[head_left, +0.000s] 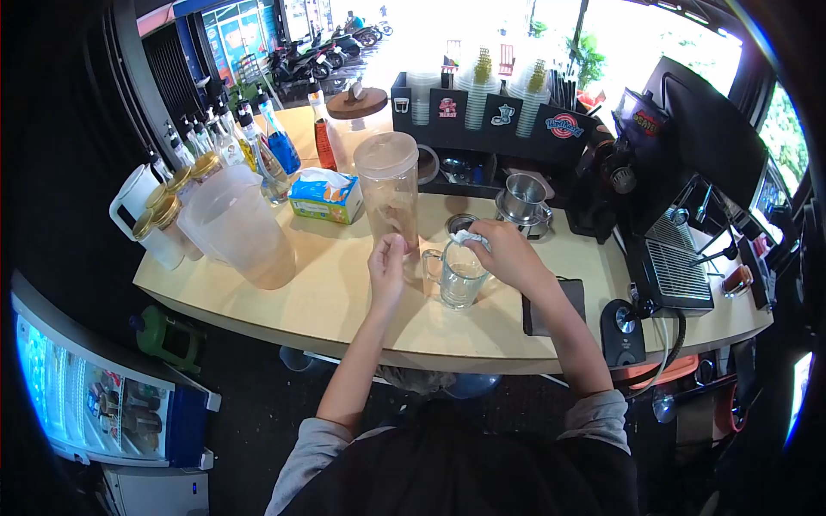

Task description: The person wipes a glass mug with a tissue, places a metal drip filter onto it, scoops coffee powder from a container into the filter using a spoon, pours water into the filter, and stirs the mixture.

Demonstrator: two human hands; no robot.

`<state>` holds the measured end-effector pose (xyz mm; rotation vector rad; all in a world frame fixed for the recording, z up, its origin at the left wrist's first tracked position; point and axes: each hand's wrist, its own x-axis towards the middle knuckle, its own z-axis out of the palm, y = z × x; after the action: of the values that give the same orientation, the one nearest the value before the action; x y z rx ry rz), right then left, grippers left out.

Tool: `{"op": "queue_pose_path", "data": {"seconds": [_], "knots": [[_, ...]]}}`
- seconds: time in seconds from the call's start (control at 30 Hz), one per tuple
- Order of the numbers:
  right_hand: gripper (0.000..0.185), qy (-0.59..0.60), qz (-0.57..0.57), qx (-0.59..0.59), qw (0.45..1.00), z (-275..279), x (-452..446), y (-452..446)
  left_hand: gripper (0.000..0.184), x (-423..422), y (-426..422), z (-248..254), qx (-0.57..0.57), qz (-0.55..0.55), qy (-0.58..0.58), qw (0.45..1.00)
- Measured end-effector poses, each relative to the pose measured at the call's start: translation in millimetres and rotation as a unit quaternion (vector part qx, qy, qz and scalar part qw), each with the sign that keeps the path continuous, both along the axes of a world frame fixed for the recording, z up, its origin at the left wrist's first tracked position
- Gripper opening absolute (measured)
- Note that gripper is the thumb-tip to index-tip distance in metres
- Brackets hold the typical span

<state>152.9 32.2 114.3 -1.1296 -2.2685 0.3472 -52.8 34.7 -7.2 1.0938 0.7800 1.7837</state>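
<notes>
A clear glass mug [461, 279] stands on the light wood counter [344, 322], its handle to the left. My right hand [509, 251] is at the mug's rim, its fingers closed on a crumpled white tissue [470, 237]. My left hand [387, 262] is raised just left of the mug, in front of a tall clear plastic container [389, 185] with a lid. Its fingers are pressed together, and whatever they hold, if anything, is too small to make out.
A frosted pitcher [232, 219], tissue box [327, 198] and syrup bottles [275, 146] stand left. Behind the mug are a metal drip filter [524, 199] and black cup organizer [482, 112]. A black mat [564, 308], scale [621, 331] and espresso machine [675, 262] are right.
</notes>
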Motion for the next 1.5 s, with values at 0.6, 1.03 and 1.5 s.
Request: {"op": "queue_pose_path", "data": {"seconds": [0.6, 1.03, 1.5], "knots": [[0.021, 0.057, 0.075, -0.133, 0.987, 12, 4, 10, 0.086, 17, -21, 47, 0.146, 0.024, 0.286, 0.947], [0.030, -0.039, 0.110, -0.018, 0.993, 4, -12, 12, 0.135, 35, -20, 51, 0.044, -0.031, 0.352, 0.934], [0.015, 0.054, -0.066, -0.008, 0.996, 30, 17, -6, 0.128, 40, -19, 41, 0.023, -0.039, 0.319, 0.947]]}}
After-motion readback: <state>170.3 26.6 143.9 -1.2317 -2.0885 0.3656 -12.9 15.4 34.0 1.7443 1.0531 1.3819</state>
